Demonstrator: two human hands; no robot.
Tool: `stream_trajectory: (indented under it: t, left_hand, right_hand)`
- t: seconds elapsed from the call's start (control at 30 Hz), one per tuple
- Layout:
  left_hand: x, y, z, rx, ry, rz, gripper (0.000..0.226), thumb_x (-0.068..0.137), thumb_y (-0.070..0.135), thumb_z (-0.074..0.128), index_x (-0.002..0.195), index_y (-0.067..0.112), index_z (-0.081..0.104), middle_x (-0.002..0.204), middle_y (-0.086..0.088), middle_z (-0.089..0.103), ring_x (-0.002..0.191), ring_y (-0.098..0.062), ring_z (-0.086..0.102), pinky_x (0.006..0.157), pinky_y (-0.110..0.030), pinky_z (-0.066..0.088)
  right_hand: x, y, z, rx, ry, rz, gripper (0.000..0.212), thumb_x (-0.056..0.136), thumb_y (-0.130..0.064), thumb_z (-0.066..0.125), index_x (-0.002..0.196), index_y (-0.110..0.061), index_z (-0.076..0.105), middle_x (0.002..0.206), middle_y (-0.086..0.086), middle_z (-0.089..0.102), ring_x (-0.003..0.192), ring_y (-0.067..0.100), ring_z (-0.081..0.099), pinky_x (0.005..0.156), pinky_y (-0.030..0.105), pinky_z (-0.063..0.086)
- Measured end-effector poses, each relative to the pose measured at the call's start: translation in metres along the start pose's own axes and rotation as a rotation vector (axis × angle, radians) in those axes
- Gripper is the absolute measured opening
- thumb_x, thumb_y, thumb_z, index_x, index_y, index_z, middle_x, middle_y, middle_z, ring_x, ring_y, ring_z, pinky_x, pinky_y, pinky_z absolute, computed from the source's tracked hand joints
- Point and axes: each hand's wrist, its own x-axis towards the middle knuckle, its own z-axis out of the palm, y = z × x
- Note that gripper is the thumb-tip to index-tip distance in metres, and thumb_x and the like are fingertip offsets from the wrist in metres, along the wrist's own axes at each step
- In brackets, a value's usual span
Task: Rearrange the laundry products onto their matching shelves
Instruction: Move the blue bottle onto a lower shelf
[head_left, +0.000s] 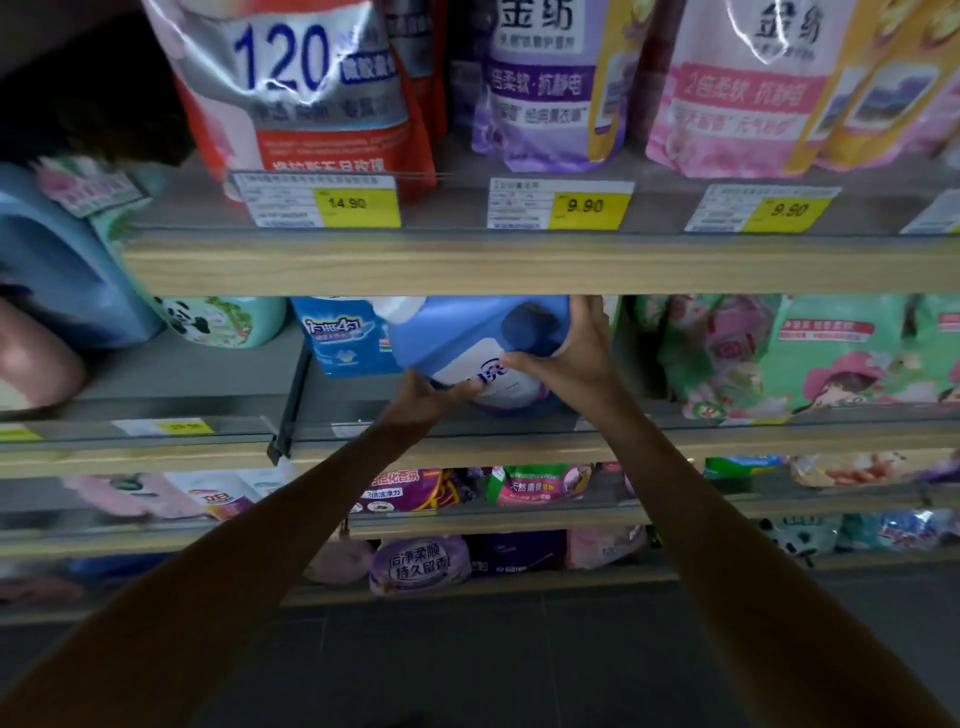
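Blue detergent jug (457, 332) gripped in both hands, tilted over the grey middle shelf (353, 410).

Both arms reach forward: the left hand (423, 397) cups the jug's lower corner with fingers curled onto its white label, while the right hand (569, 353) clamps the jug's right side, thumb across the label and fingers up the edge. The jug's white cap (400, 306) points up-left. Just behind-left of the jug stands a blue-and-white pouch (345, 335); right of it, green pouches (831, 353). Above the jug, a red-and-silver pouch (291, 88) and a purple pouch (545, 88).
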Motion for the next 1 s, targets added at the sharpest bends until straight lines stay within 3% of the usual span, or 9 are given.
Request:
stream_trajectory:
  t: [0.13, 0.23, 0.4, 0.5, 0.6, 0.7, 0.77, 0.9, 1.0]
  left_hand:
    - [-0.022, -0.016, -0.014, -0.163, 0.021, -0.111, 0.021, 0.094, 0.007, 0.052, 0.111, 0.018, 0.056, 0.108, 0.005, 0.063, 0.102, -0.009, 0.061, 0.078, -0.019, 0.054]
    - [-0.030, -0.025, -0.016, -0.190, 0.014, -0.144, 0.023, 0.095, 0.004, 0.048, 0.097, 0.026, 0.057, 0.098, 0.012, 0.066, 0.092, 0.001, 0.064, 0.078, -0.013, 0.054]
    - [-0.035, -0.025, -0.032, -0.236, -0.037, -0.081, 0.031, 0.089, 0.002, 0.059, 0.119, 0.009, 0.056, 0.102, 0.005, 0.069, 0.096, -0.001, 0.065, 0.084, -0.015, 0.051]
    - [-0.039, -0.021, -0.037, -0.178, -0.050, -0.040, 0.038, 0.087, -0.010, 0.056, 0.124, -0.002, 0.053, 0.099, 0.008, 0.069, 0.090, 0.004, 0.064, 0.080, -0.013, 0.051]
    - [-0.042, -0.018, -0.042, -0.120, -0.055, -0.020, 0.036, 0.082, -0.015, 0.060, 0.106, 0.011, 0.062, 0.089, 0.018, 0.074, 0.087, 0.004, 0.066, 0.078, -0.014, 0.052]
    - [-0.045, -0.008, -0.048, -0.088, -0.084, 0.023, 0.040, 0.079, -0.017, 0.062, 0.109, 0.009, 0.060, 0.085, 0.021, 0.073, 0.085, 0.006, 0.066, 0.075, -0.012, 0.052]
    - [-0.049, 0.000, -0.054, -0.067, -0.074, 0.078, 0.046, 0.076, -0.019, 0.065, 0.114, 0.006, 0.056, 0.083, 0.022, 0.073, 0.082, 0.010, 0.065, 0.073, -0.010, 0.050]
    - [-0.058, 0.014, -0.065, -0.037, -0.063, 0.136, 0.043, 0.074, -0.015, 0.069, 0.105, 0.014, 0.060, 0.085, 0.013, 0.075, 0.083, 0.009, 0.065, 0.075, -0.010, 0.050]
    - [-0.076, 0.033, -0.070, -0.054, -0.096, 0.159, 0.045, 0.076, -0.018, 0.065, 0.118, -0.006, 0.056, 0.102, 0.003, 0.070, 0.089, 0.008, 0.066, 0.076, -0.011, 0.052]
  right_hand:
    - [0.002, -0.025, 0.018, -0.005, 0.054, 0.058, 0.053, 0.069, -0.030, 0.083, 0.104, 0.001, 0.058, 0.111, 0.020, 0.058, 0.111, 0.032, 0.052, 0.092, 0.039, 0.041]
    - [0.000, -0.037, 0.026, 0.030, 0.096, 0.036, 0.045, 0.070, -0.039, 0.073, 0.093, -0.001, 0.065, 0.098, 0.019, 0.067, 0.097, 0.033, 0.061, 0.084, 0.043, 0.048]
    - [-0.021, -0.044, 0.028, 0.149, 0.094, 0.029, 0.009, 0.070, -0.020, 0.063, 0.077, -0.021, 0.057, 0.075, -0.003, 0.057, 0.077, 0.019, 0.054, 0.068, 0.030, 0.041]
    - [-0.042, -0.047, 0.030, 0.161, 0.139, 0.057, 0.018, 0.071, -0.007, 0.059, 0.080, -0.022, 0.055, 0.081, 0.001, 0.055, 0.081, 0.019, 0.051, 0.068, 0.025, 0.038]
    - [-0.054, -0.053, 0.033, 0.192, 0.188, 0.071, 0.022, 0.065, 0.001, 0.049, 0.079, -0.015, 0.054, 0.084, 0.011, 0.053, 0.079, 0.019, 0.048, 0.065, 0.017, 0.038]
    - [-0.063, -0.062, 0.033, 0.250, 0.212, 0.112, 0.025, 0.062, -0.002, 0.047, 0.071, -0.025, 0.052, 0.082, 0.013, 0.053, 0.077, 0.019, 0.049, 0.068, 0.030, 0.045]
    - [-0.070, -0.071, 0.034, 0.296, 0.213, 0.127, 0.021, 0.064, -0.003, 0.046, 0.069, -0.023, 0.049, 0.076, 0.012, 0.051, 0.072, 0.013, 0.048, 0.064, 0.029, 0.042]
    - [-0.081, -0.094, 0.031, 0.351, 0.216, 0.156, 0.018, 0.076, 0.005, 0.047, 0.070, -0.011, 0.044, 0.065, 0.002, 0.043, 0.054, -0.007, 0.039, 0.051, 0.012, 0.029]
    - [-0.094, -0.106, 0.024, 0.348, 0.223, 0.205, 0.019, 0.085, 0.015, 0.049, 0.082, -0.003, 0.047, 0.070, 0.002, 0.050, 0.061, -0.007, 0.048, 0.053, 0.010, 0.035]
